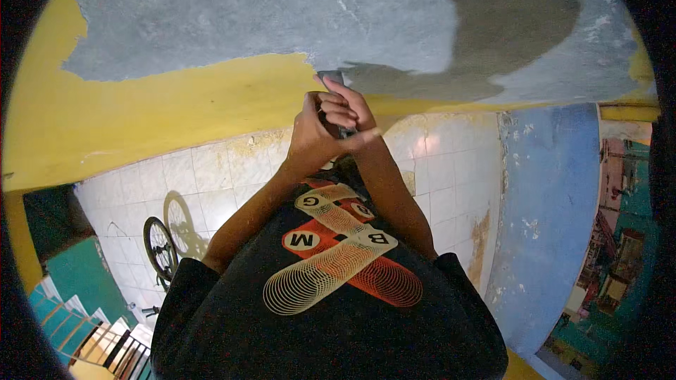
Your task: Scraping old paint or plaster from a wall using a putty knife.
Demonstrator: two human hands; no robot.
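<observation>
In front of me is a wall with yellow paint point(174, 111) and a large bare grey patch point(253, 16) above it. A flat scraper point(331, 77) has its dark blade against the wall at the ragged paint edge. My right hand point(343, 108) grips the scraper, index finger stretched along it towards the blade. Below and to the left, my left hand point(312, 134) wraps around the handle from beneath, its thumb lying across my right wrist. Most of the handle is hidden by fingers.
A bicycle wheel point(159, 248) shows at the left on the pale tiled floor point(211, 169). A blue wall section point(544, 195) runs along the right, with a cluttered area point(615, 269) beyond it. A rack with bars point(113, 348) stands lower left. My shadow point(512, 21) falls on the wall.
</observation>
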